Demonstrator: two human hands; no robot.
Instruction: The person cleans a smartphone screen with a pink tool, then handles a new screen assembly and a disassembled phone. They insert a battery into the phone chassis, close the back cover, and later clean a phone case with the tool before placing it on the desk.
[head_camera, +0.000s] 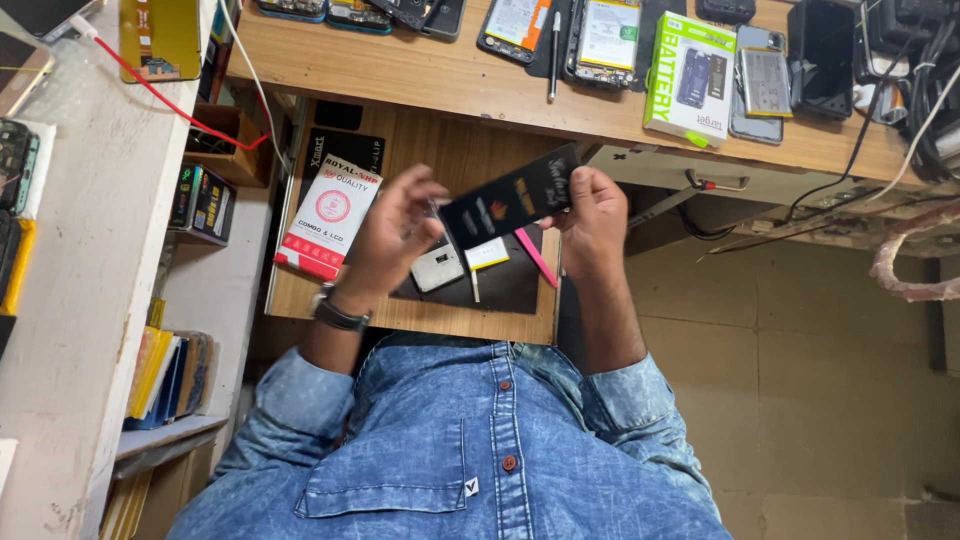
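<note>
Black, glossy and printed in yellow and red, a flat oblong packet (510, 197) is held up in the air between both hands, just above the pulled-out wooden shelf (300, 292) under the counter (440, 80). Its long axis is tilted, rising from the lower end near the left hand (392, 235) to the upper end at the right hand (592, 215). The upper end is pinched by the right hand, thumb on the face and fingers behind. The lower end is met by the left hand with curled fingers, though how firmly it is gripped there cannot be told. Neither hand is nearer; the packet spans the gap between them.

Directly beneath, a white phone body (437, 266), a small yellow-edged card (487, 253) and a pink stick (535, 256) are laid on a dark mat (510, 288). To the left of the mat a red-and-white box (328, 216) is seen lying flat. Farther off on the counter, a green-and-white box (690, 78), opened phones and a pen (553, 55) are spread.
</note>
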